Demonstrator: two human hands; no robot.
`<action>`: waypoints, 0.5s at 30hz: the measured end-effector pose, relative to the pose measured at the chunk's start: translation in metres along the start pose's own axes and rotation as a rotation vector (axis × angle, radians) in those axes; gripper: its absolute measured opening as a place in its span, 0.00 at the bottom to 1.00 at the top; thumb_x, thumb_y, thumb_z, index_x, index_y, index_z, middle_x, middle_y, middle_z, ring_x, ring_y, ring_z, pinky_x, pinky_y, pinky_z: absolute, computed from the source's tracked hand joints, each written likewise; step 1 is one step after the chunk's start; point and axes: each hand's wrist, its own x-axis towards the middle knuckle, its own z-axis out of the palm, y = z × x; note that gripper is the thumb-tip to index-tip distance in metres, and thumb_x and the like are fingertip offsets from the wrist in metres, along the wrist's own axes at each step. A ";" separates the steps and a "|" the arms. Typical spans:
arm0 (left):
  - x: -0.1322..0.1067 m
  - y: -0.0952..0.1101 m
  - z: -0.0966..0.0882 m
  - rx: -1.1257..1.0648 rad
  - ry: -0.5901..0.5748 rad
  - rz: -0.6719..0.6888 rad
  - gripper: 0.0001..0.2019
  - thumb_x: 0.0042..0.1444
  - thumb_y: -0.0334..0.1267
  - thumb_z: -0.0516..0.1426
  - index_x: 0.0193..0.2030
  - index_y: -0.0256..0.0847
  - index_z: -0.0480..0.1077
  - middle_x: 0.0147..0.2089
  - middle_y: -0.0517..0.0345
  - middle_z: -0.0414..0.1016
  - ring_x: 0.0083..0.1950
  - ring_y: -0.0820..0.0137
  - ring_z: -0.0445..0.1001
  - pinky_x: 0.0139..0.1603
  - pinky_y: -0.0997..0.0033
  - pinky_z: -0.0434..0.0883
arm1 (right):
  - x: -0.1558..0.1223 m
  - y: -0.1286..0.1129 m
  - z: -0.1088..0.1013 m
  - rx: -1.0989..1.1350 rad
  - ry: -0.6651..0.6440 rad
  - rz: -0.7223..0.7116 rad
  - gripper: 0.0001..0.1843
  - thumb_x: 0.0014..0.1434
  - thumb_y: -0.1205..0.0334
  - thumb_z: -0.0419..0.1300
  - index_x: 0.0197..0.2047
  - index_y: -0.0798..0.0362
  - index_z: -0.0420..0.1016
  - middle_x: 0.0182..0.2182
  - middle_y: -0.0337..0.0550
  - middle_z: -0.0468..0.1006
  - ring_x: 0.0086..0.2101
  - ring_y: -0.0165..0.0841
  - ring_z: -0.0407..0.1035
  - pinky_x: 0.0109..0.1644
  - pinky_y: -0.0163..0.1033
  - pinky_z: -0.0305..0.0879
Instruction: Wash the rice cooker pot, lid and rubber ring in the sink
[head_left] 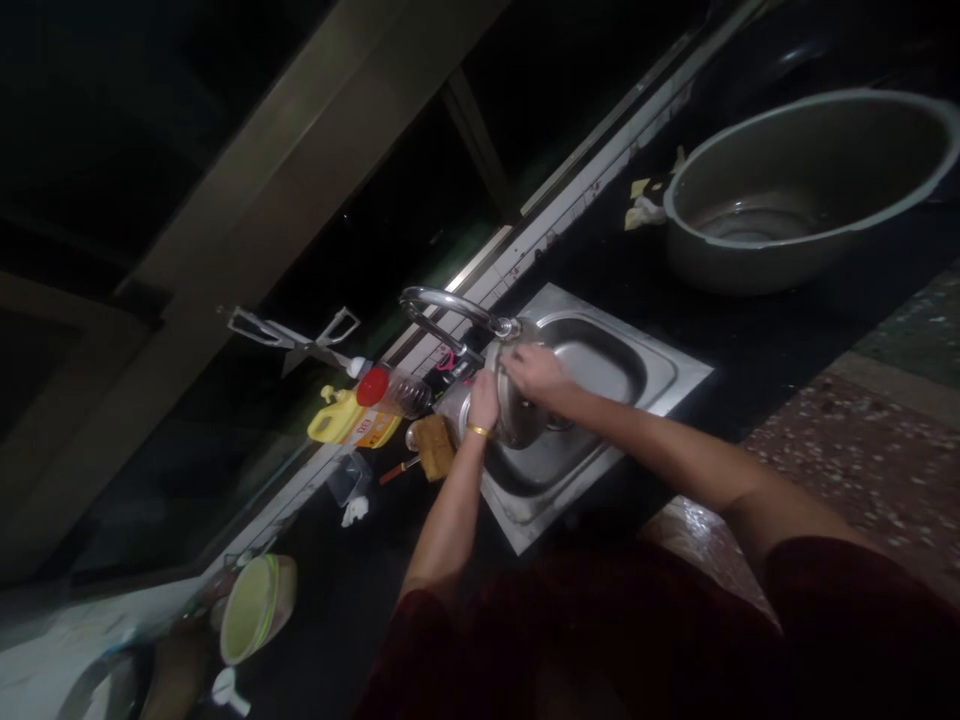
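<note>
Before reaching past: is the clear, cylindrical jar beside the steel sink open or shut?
Shut: a round red lid sits on the jar; tightness cannot be told.

Just beyond the right hand, the tap arched across the way forward, and the vessel blocked the space between that hand and the left hand. Left of the left hand, the brown block, jar and jug crowded any sideways pass. Right of the right hand, the sink offered open room, with the tub standing well beyond.
</note>
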 end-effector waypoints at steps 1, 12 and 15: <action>0.000 0.000 0.002 -0.013 0.000 0.032 0.23 0.64 0.52 0.44 0.38 0.36 0.70 0.43 0.47 0.75 0.47 0.65 0.72 0.55 0.64 0.66 | 0.006 0.003 -0.001 0.004 0.007 0.044 0.19 0.68 0.60 0.44 0.51 0.53 0.72 0.39 0.51 0.70 0.38 0.38 0.59 0.40 0.41 0.51; 0.008 0.001 -0.010 -0.001 -0.073 0.013 0.21 0.63 0.51 0.48 0.24 0.41 0.63 0.29 0.54 0.71 0.37 0.66 0.71 0.47 0.64 0.68 | 0.001 0.024 0.000 0.069 0.038 0.039 0.20 0.66 0.63 0.44 0.51 0.56 0.74 0.44 0.54 0.70 0.41 0.40 0.59 0.45 0.43 0.53; 0.009 0.002 -0.007 -0.008 -0.066 0.009 0.19 0.65 0.44 0.45 0.25 0.40 0.64 0.30 0.53 0.71 0.37 0.66 0.71 0.47 0.63 0.68 | 0.002 0.012 0.002 0.143 0.039 0.005 0.20 0.65 0.61 0.46 0.53 0.56 0.72 0.49 0.54 0.70 0.43 0.40 0.59 0.49 0.44 0.54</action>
